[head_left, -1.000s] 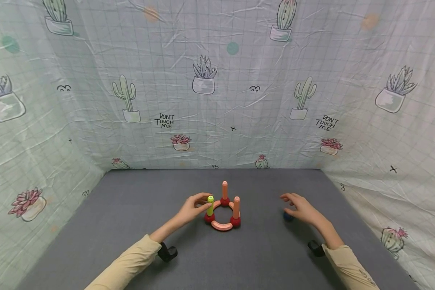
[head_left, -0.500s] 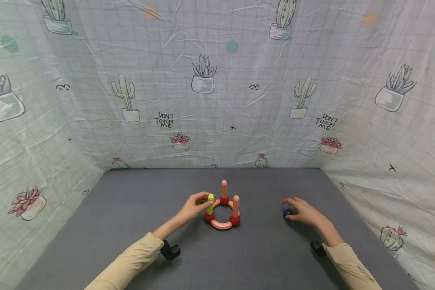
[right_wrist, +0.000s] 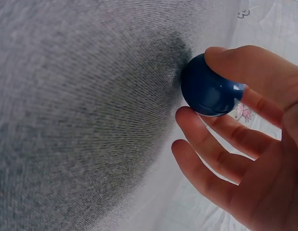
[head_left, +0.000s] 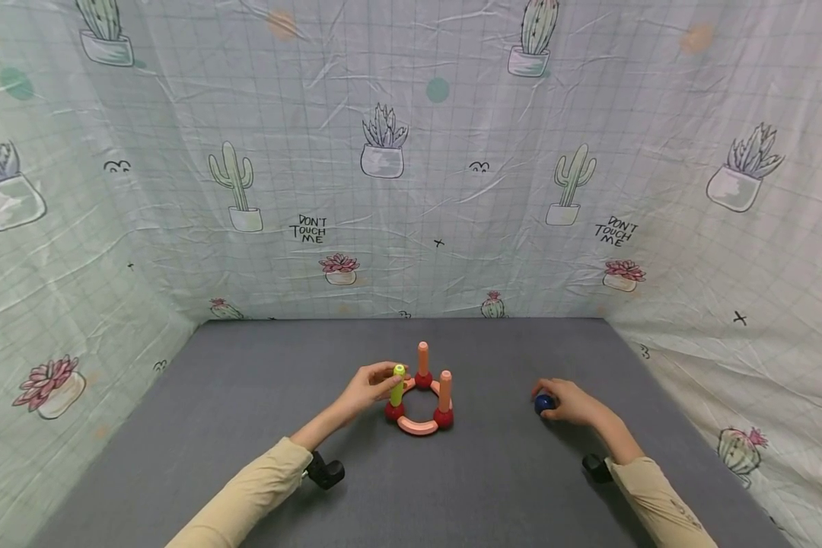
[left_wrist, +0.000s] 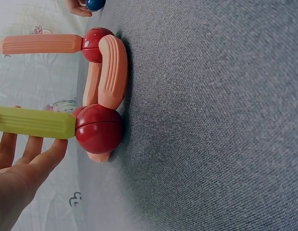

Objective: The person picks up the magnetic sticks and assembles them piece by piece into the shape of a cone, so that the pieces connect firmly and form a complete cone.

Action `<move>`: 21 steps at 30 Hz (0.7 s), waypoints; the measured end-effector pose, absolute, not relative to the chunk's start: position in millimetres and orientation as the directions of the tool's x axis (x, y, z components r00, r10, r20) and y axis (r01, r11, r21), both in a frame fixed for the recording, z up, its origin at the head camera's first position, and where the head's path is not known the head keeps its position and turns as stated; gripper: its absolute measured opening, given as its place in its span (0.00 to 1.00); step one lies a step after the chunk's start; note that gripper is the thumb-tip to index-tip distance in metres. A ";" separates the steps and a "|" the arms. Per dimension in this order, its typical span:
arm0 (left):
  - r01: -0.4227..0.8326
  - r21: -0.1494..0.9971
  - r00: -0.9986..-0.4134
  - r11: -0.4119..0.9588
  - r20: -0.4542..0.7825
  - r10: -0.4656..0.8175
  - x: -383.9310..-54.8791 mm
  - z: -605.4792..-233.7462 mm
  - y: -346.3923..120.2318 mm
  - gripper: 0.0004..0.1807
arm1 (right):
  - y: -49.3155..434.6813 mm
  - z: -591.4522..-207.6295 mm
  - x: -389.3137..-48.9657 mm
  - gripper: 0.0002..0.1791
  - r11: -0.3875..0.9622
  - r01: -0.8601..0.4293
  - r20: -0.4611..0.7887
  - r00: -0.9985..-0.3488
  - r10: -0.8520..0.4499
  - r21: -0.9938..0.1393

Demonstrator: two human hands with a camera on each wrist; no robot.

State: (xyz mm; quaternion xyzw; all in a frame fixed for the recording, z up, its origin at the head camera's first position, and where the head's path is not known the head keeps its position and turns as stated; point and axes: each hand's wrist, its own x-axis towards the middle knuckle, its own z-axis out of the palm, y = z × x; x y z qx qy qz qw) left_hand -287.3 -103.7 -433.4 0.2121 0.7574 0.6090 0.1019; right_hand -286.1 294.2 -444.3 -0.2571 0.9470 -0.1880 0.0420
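In the head view a ring of curved salmon rods and red balls lies on the table, with two straight salmon rods upright on it. A yellow-green rod stands on the ring's left ball. My left hand pinches this rod near its top, the fingers behind it. To the right, my right hand holds a dark blue ball at the tabletop. The right wrist view has the thumb over the ball and fingers curled beneath and behind it; two other fingers are spread off it.
Dark grey cloth covers the table. A cactus-print curtain rises behind it and along both sides. Black wrist cameras hang below both wrists, the left camera close above the tabletop.
The right hand, earlier raised with spread fingers over the blue ball, has come down and closed its fingers round it. The left hand stays at the yellow-green rod, almost unmoved.
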 end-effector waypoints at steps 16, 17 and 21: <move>0.190 0.971 -0.890 0.142 0.110 0.442 -293.5 -444.3 -103.4 0.21 | 296.9 -445.0 -293.2 0.23 0.733 -0.411 -0.002 -0.872 -0.490 -0.542; 0.191 0.971 -0.891 0.142 0.110 0.441 -293.6 -444.5 -103.3 0.21 | 296.4 -444.2 -293.4 0.24 0.726 -0.409 -0.001 -0.871 -0.492 -0.552; 0.196 0.970 -0.892 0.145 0.115 0.437 -293.8 -445.2 -102.9 0.22 | 293.2 -441.8 -293.9 0.23 0.709 -0.408 0.012 -0.871 -0.491 -0.575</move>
